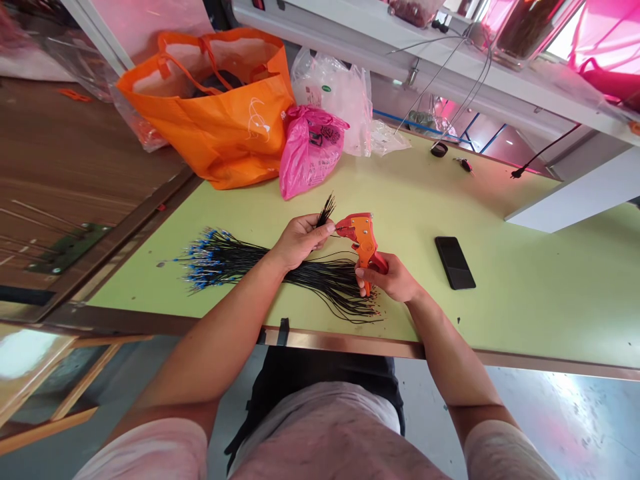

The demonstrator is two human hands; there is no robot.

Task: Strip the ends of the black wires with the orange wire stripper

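Pinkish, mottled cloth of a shirt (pixel 340 433) fills the near edge, with a bare forearm reaching past it on each side to a pale green table (pixel 540 287). Across the tabletop lies a long bundle of black wires (pixel 245 252), blue fittings clustered at its left end. Over its right end, the right hand (pixel 393 277) has its fingers wrapped round the handles of an orange-and-red hand tool (pixel 365 240) — held upright, head toward the left hand (pixel 303 241). That hand pinches a small bunch of black wires (pixel 326 212), fingers closed, tips just beside the tool's head. Well to the right lies a dark phone (pixel 455 263). Farther back stand an orange bag (pixel 225 127) and, touching it, a knotted pink bag (pixel 313 150) — behind them, a white shelf (pixel 530 83).
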